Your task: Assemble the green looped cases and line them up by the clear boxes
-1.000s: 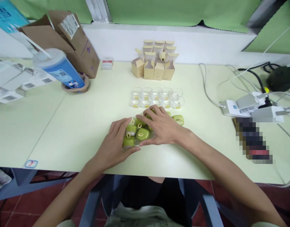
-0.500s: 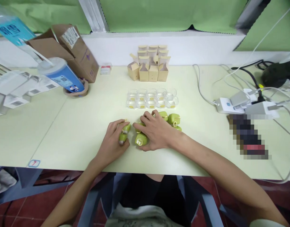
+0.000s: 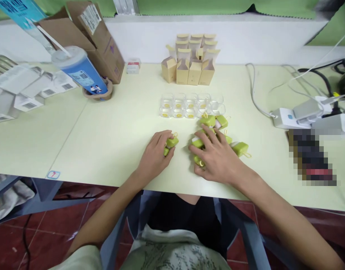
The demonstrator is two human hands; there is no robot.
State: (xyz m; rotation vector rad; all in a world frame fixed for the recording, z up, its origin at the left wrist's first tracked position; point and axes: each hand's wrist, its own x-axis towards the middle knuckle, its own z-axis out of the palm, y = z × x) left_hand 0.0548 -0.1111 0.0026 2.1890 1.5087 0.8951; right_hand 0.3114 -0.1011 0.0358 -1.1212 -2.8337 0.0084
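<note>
Two small rounded green cases (image 3: 171, 142) with pale loops are partly wrapped by my left hand (image 3: 156, 153), its fingers and thumb curled round them on the table. My right hand (image 3: 217, 157) reaches over a cluster of similar green cases, its curved fingers and thumb gripping some of them; the palm hides part of the cluster. One green case (image 3: 240, 149) lies on its side by my right wrist, its loop pointing outward. Behind the fingers sit two more, a green case (image 3: 208, 120) and a tilted green case (image 3: 222, 122) with a pale side showing.
Clear plastic cups (image 3: 178, 105) with yellow marks stand in two rows behind the cases. Opened small cardboard boxes (image 3: 189, 71) are grouped near the wall. To the left are a blue drink cup (image 3: 82, 77) and a brown carton (image 3: 109, 52); to the right, a power strip (image 3: 286, 119) with cables.
The view has shifted, so the scene sits higher and further right. My right hand and its cluster have moved right, away from the left hand; the cases behind it are more spread out.
</note>
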